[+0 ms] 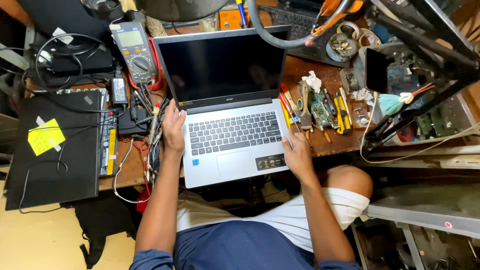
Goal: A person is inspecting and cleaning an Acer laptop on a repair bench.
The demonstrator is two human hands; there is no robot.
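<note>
Both hands on open laptop [227,125], gripping its side edges.

Forearms run up from 6 o'clock. Right hand [298,156] curled over base's right edge, fingers wrapped on it. Left hand [173,130] flat on left edge by the hinge, fingers loosely closed around it. Laptop at centre of desk [330,145], screen dark. Circuit board [320,107] at 2 o'clock, multimeter [134,52] at 11, closed black laptop [52,150] at 9.

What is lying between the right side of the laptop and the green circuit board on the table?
In the head view, a few hand tools lie between the laptop and the circuit board: red-handled screwdrivers and a wooden-handled brush.
</note>
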